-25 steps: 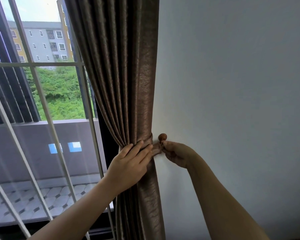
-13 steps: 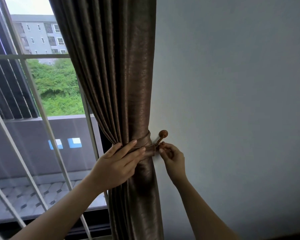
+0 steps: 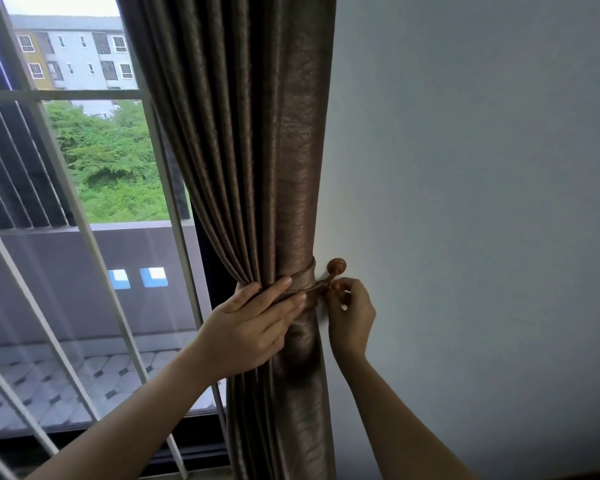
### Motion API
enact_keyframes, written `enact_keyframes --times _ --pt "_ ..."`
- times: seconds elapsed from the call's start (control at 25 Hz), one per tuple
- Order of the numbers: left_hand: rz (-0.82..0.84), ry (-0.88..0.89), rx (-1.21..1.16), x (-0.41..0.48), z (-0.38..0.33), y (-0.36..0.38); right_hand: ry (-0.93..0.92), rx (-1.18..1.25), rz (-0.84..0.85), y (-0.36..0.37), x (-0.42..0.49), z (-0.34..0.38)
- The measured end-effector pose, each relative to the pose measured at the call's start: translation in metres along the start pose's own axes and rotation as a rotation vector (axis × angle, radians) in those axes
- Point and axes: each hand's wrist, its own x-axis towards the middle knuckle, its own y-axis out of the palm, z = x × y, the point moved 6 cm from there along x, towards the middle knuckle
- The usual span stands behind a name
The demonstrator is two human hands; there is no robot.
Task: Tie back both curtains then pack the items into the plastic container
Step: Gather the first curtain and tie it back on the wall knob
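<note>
A brown curtain (image 3: 257,150) hangs gathered against the white wall. A matching fabric tie-back (image 3: 303,275) wraps its waist and runs to a brown wooden wall hook (image 3: 336,265) with a round knob. My left hand (image 3: 253,323) presses flat on the gathered curtain at the tie-back, fingers spread along the band. My right hand (image 3: 352,315) pinches the end of the tie-back just under the hook. The plastic container and the items are out of view.
The white wall (image 3: 482,202) fills the right side. On the left a window (image 3: 84,202) with white bars looks onto a balcony, trees and a building. A dark window track (image 3: 118,445) runs along the bottom.
My right hand has dropped from gripping around the hook to pinching the tie-back end below it, so the knob shows fully. My left hand stays on the curtain. The view shifted slightly.
</note>
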Motion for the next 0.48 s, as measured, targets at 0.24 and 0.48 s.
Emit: enact_keyframes --times 0.24,0.48 --pt "-0.013 -0.101 0.007 -0.007 -0.001 -0.009 0.191 0.056 0.014 -0.008 -0.007 -0.005" --pt "-0.138 -0.964 -0.539 -0.045 -0.009 -0.038 0.470 0.090 0.408 -0.020 -0.029 0.020"
